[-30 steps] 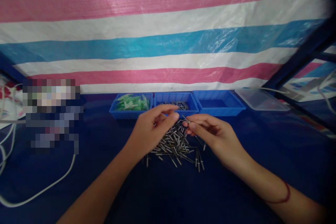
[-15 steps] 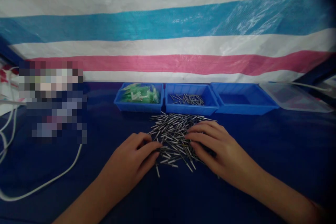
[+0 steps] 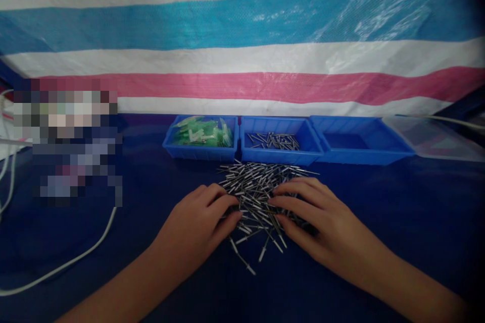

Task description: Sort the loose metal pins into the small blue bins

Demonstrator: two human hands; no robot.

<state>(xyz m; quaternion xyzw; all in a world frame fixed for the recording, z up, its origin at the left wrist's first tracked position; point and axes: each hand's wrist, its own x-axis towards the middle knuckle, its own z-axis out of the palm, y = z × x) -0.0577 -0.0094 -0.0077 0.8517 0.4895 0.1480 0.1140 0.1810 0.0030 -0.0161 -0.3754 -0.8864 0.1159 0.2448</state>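
Note:
A heap of silver blind rivets (image 3: pixel 255 189) lies on the dark blue tabletop, their thin stems pointing every way. My left hand (image 3: pixel 199 217) rests against the heap's left side, fingers bent, with a gap between thumb and forefinger and nothing visibly gripped. Over the right side of the heap, my right hand (image 3: pixel 318 212) has its fingers spread, the tips touching rivets. Some rivets beneath both hands are hidden. A few loose rivets (image 3: pixel 246 262) lie nearer to me, between the hands.
Behind the heap stand three blue bins: the left bin (image 3: pixel 197 151) with bagged green pieces, the middle bin (image 3: pixel 276 156) with small metal pins, and the right bin (image 3: pixel 371 156). A translucent sheet (image 3: pixel 435 136) lies beside it. A white cable (image 3: pixel 76 260) curves at left.
Several rivets have shifted toward me between my hands. My left hand has moved slightly right and its thumb and forefinger remain apart. The whole view has shifted a little.

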